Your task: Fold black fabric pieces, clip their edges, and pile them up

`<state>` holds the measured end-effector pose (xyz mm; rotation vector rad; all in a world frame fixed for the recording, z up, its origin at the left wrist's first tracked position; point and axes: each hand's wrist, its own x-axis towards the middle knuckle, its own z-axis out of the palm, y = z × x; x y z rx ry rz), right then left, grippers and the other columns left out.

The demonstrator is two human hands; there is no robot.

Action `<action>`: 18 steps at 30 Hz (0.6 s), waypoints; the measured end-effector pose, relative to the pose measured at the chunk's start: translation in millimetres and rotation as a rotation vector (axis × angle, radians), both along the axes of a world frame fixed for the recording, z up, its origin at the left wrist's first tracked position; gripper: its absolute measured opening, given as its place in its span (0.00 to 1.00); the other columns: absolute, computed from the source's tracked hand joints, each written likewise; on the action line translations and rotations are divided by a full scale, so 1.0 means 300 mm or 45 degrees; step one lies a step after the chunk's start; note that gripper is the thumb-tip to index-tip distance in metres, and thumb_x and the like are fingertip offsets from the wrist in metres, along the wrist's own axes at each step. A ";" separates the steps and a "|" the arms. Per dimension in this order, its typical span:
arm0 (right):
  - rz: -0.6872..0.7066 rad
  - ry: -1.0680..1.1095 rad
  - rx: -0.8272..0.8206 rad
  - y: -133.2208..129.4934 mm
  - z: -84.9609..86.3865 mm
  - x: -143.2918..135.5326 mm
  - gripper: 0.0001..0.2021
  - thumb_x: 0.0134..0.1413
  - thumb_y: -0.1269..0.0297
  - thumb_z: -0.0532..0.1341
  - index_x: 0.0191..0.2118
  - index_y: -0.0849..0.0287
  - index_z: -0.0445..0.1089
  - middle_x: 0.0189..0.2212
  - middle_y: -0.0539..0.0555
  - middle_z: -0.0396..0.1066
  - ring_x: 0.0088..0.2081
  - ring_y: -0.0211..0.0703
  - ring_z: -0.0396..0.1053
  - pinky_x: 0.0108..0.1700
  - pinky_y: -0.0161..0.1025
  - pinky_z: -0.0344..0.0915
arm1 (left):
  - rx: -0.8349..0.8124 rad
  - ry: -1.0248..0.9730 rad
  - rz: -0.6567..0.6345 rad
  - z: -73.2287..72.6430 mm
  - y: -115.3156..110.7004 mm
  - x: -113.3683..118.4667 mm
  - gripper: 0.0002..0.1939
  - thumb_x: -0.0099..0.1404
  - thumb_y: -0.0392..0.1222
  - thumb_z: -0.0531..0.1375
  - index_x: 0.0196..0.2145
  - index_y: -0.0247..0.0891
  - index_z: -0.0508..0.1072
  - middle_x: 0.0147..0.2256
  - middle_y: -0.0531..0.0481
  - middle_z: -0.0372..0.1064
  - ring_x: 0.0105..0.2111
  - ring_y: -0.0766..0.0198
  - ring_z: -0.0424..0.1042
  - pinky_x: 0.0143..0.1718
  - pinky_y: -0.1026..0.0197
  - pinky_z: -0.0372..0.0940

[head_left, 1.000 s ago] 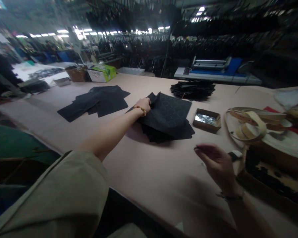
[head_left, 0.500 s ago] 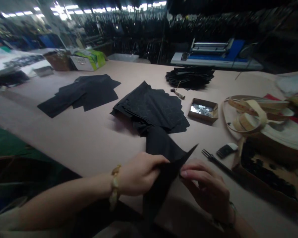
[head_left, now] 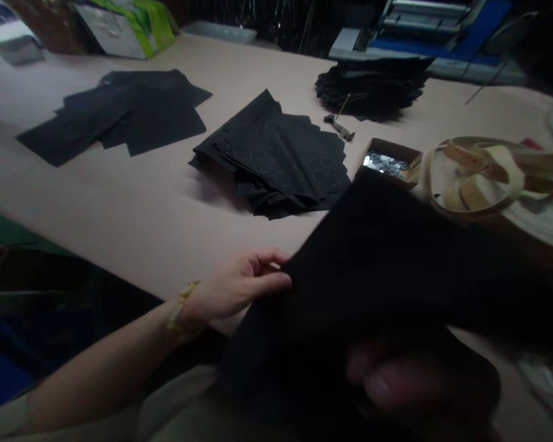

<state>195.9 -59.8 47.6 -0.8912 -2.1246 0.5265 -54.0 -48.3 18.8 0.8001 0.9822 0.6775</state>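
Note:
A large piece of black fabric (head_left: 373, 258) is raised in front of me and fills the lower right of the view. My left hand (head_left: 242, 282), with a bracelet on the wrist, pinches its left edge between thumb and fingers. Lower right, my right hand (head_left: 396, 377) is dark and smeared by motion against the cloth; whether its fingers grip the fabric does not show. Just beyond lies a fanned stack of black fabric pieces (head_left: 281, 153) on the table (head_left: 133, 215).
Flat dark pieces (head_left: 120, 110) lie at the left, and a black pile (head_left: 373, 86) at the back. A small tool (head_left: 340, 127) sits near an open box of shiny metal bits (head_left: 387, 162). Coiled beige tape (head_left: 479, 184) is at the right; a green-white carton (head_left: 124, 27) stands far left.
The black fabric has been lifted and spread up to the right, now covering the right side of the table. My left hand holds its left edge; the view has tilted down.

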 end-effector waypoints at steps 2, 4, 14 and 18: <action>0.196 0.078 -0.181 0.043 -0.006 -0.007 0.07 0.60 0.61 0.62 0.33 0.57 0.74 0.29 0.52 0.75 0.30 0.36 0.74 0.31 0.30 0.72 | -0.101 0.125 0.117 -0.068 0.045 -0.018 0.20 0.51 0.52 0.71 0.37 0.39 0.74 0.28 0.51 0.75 0.26 0.64 0.74 0.27 0.64 0.67; 0.324 0.141 -0.385 0.079 -0.025 -0.027 0.03 0.58 0.71 0.64 0.38 0.57 0.73 0.32 0.53 0.75 0.34 0.37 0.75 0.35 0.31 0.73 | -0.096 0.182 0.200 -0.107 0.062 -0.032 0.22 0.52 0.51 0.71 0.40 0.38 0.72 0.28 0.51 0.75 0.26 0.65 0.74 0.27 0.66 0.67; 0.145 0.357 -0.636 0.055 -0.146 -0.116 0.06 0.54 0.73 0.66 0.38 0.55 0.75 0.33 0.50 0.74 0.35 0.37 0.73 0.36 0.33 0.70 | -0.265 -0.177 0.200 -0.051 -0.074 0.062 0.16 0.58 0.46 0.68 0.40 0.35 0.72 0.28 0.52 0.72 0.26 0.69 0.72 0.28 0.68 0.66; 0.079 0.368 -0.664 0.053 -0.155 -0.120 0.07 0.51 0.73 0.69 0.35 0.56 0.75 0.32 0.49 0.74 0.34 0.36 0.73 0.36 0.32 0.69 | -0.292 -0.275 0.271 -0.068 -0.102 0.077 0.15 0.63 0.47 0.65 0.42 0.35 0.74 0.31 0.49 0.74 0.28 0.70 0.72 0.32 0.68 0.67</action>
